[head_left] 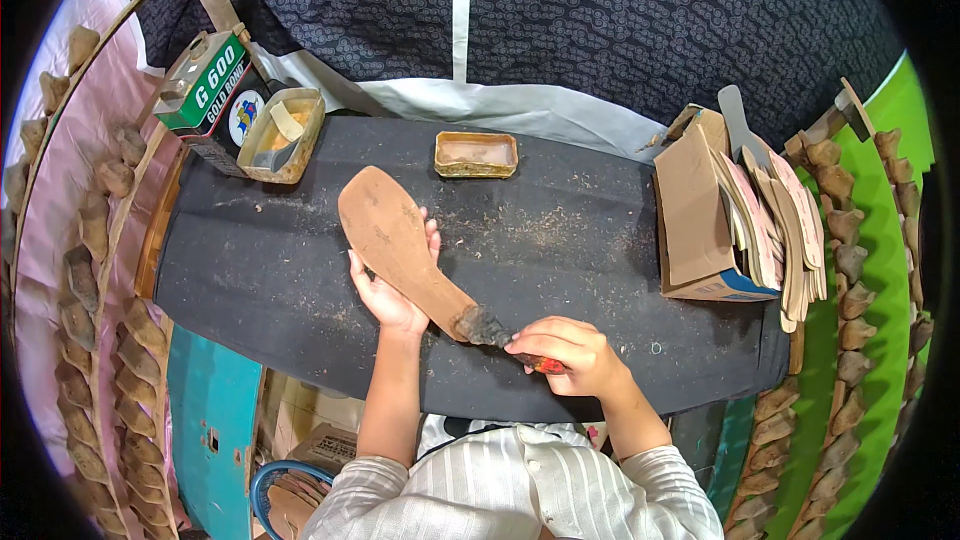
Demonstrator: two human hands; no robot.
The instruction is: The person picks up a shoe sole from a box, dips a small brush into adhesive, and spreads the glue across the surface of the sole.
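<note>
A brown shoe insole lies tilted across my left hand, wide end up and to the left. My thumb grips one edge and my fingertips curl round the other; the palm is hidden beneath it. My right hand is closed round the red handle of a brush. Its dark, matted bristles touch the narrow heel end of the insole, at the lower right.
Crumbs dot the black-covered table. A small rectangular dish stands at the back. At back left are a crusted tub with a scraper and a green-black can. A cardboard box of insoles stands right. Shoe lasts line both sides.
</note>
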